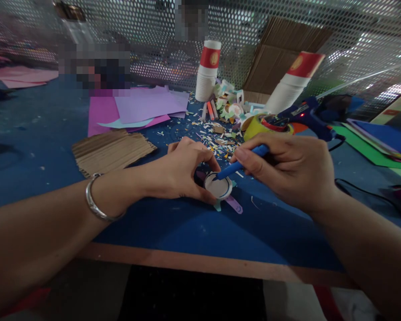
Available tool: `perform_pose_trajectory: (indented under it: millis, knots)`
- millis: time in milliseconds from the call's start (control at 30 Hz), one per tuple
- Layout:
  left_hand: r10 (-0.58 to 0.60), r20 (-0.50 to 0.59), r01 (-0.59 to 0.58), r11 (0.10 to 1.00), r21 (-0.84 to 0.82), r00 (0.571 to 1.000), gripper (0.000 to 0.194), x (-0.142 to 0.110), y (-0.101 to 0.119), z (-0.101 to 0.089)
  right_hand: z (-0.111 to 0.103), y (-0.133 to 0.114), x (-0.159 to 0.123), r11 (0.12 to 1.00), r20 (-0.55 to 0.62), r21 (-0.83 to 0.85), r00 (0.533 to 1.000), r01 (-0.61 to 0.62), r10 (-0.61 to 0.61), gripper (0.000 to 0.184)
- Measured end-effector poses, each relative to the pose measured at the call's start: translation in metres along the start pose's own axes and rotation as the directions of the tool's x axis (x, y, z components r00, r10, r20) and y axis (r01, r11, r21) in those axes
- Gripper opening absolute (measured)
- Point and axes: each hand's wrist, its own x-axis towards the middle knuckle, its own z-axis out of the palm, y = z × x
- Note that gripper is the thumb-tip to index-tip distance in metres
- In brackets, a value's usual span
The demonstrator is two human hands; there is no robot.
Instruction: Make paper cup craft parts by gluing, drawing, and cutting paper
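A small round white piece, the upturned base of a paper cup by its look [218,187], sits near the table's front edge with a dark line along its rim. My left hand [187,171] grips it between thumb and fingers from the left. In my right hand [287,167] is a blue marker [235,166], its tip touching or just above the white disc. Pale green bits and a purple paper strip [234,205] with a small smile drawn on it stick out from under the round piece.
Behind my hands lie colourful paper scraps [220,133], purple sheets [147,104] and a cardboard piece [112,151]. Stacked paper cups [207,73] and a leaning stack [289,87] stand by the perforated metal screen. A glue gun [307,116], yellow tape roll [254,128] and green sheets [367,149] are at right.
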Motion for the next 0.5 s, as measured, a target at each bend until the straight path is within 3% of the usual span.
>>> perform_pose_trajectory:
  millis: [500]
  knots:
    - [-0.001,-0.018,0.001,1.0,-0.002,1.0,0.062,0.0012,-0.0022,0.0026,-0.0031,-0.007,-0.0023,1.0,0.071,0.012,0.997,-0.009,0.008,0.025]
